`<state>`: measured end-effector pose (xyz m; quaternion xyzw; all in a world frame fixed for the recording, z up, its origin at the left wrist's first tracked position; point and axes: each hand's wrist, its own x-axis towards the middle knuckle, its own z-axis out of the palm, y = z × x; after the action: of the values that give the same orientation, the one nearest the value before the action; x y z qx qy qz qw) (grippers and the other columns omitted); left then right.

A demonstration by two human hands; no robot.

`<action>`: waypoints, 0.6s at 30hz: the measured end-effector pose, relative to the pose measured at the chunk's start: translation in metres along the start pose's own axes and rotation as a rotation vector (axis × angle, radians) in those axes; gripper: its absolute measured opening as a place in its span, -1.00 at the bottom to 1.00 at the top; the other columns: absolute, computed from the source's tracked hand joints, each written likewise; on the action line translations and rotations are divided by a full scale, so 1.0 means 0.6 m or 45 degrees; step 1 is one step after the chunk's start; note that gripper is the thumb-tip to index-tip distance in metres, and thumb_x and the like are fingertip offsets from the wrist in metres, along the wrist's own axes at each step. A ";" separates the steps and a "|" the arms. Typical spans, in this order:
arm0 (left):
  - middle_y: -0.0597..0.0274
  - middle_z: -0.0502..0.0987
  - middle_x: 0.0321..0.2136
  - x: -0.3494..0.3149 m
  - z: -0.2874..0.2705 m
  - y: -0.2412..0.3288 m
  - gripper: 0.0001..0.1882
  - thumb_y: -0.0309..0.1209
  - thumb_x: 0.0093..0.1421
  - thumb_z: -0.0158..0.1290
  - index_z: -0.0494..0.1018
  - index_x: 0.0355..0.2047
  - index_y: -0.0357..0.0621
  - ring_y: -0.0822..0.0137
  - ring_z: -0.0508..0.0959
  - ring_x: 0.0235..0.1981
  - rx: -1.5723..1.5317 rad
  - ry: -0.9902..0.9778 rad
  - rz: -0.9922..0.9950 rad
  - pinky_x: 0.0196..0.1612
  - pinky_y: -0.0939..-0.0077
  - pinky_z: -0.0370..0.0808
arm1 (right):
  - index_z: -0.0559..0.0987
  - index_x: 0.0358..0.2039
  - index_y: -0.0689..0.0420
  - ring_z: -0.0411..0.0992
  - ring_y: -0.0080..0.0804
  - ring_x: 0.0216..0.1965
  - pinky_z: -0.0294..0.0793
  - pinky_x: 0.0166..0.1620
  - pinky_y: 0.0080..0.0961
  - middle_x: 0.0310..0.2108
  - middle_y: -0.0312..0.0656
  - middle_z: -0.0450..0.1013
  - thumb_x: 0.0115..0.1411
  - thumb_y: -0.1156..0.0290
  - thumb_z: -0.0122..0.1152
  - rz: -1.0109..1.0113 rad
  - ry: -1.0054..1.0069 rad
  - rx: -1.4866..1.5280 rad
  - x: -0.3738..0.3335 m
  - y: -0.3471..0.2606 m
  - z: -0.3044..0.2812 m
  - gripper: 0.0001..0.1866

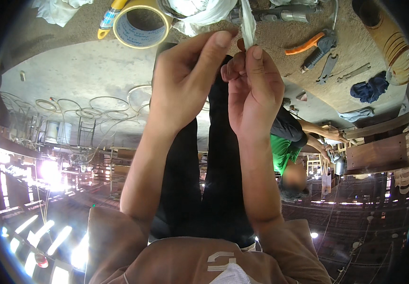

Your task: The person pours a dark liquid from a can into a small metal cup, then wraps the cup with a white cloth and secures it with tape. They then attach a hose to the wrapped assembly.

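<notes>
A narrow white strip (248,22), cloth or plastic, runs down from the top edge. My right hand (259,87) pinches its lower end between thumb and fingers. Just left of it, my left hand (185,78) is closed, the thumb laid against the index finger; whatever it may hold is hidden. Beyond my hands sits a bundle wrapped in thin white material (197,13), cut off by the top edge. A wide roll of masking tape (156,37) stands to its left, beside a yellow-handled brush (111,18).
Right of my hands lie a metal tube (292,14), an orange-handled tool (304,43), a flat wrench (328,68), a dark blue cloth (369,89) and an amber see-through cylinder (400,54). A person in green (282,150) works with a spray gun (339,164). Hoses (91,112) loop at left.
</notes>
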<state>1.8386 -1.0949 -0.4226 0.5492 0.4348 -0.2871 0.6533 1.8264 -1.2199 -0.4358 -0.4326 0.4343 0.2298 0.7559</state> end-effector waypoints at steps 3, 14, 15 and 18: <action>0.39 0.55 -0.55 0.023 -0.004 0.005 -0.61 -0.17 0.46 0.12 0.65 -0.12 -0.34 0.64 0.43 -0.54 -0.215 -0.231 -0.097 -0.48 0.70 0.37 | 0.56 -0.23 0.19 0.28 -0.64 -0.57 0.29 -0.49 -0.65 -0.56 -0.37 0.36 0.51 0.13 0.11 0.115 0.080 -0.075 0.000 -0.008 0.006 -0.65; 0.22 0.62 -0.53 0.038 0.010 -0.010 -0.71 -0.31 0.38 0.22 0.66 -0.15 -0.38 0.51 0.56 -0.67 -0.480 -0.335 -0.194 -0.63 0.68 0.49 | 0.27 -0.57 -0.01 0.03 -0.72 -0.75 0.01 -0.68 -0.68 -0.73 -0.43 0.15 0.51 -0.20 -0.10 0.467 0.036 0.111 -0.001 -0.026 0.007 -0.39; 0.22 0.62 -0.53 0.039 0.008 -0.008 -0.71 -0.32 0.37 0.23 0.66 -0.15 -0.39 0.51 0.56 -0.66 -0.512 -0.364 -0.205 -0.62 0.68 0.49 | 0.33 -0.55 0.02 0.06 -0.72 -0.75 0.02 -0.68 -0.68 -0.72 -0.42 0.19 0.51 -0.20 -0.10 0.442 0.050 0.000 -0.001 -0.027 0.005 -0.38; 0.24 0.61 -0.57 0.035 0.013 -0.007 -0.75 -0.37 0.30 0.30 0.67 -0.19 -0.37 0.57 0.54 -0.65 -0.428 -0.211 -0.185 -0.60 0.71 0.44 | 0.50 -0.46 0.11 0.17 -0.71 -0.71 0.09 -0.63 -0.70 -0.66 -0.39 0.32 0.51 -0.16 -0.07 0.293 0.114 -0.303 0.000 -0.025 0.003 -0.39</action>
<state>1.8466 -1.1013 -0.4426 0.3741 0.4599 -0.3012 0.7469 1.8382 -1.2263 -0.4284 -0.4762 0.4840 0.3450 0.6481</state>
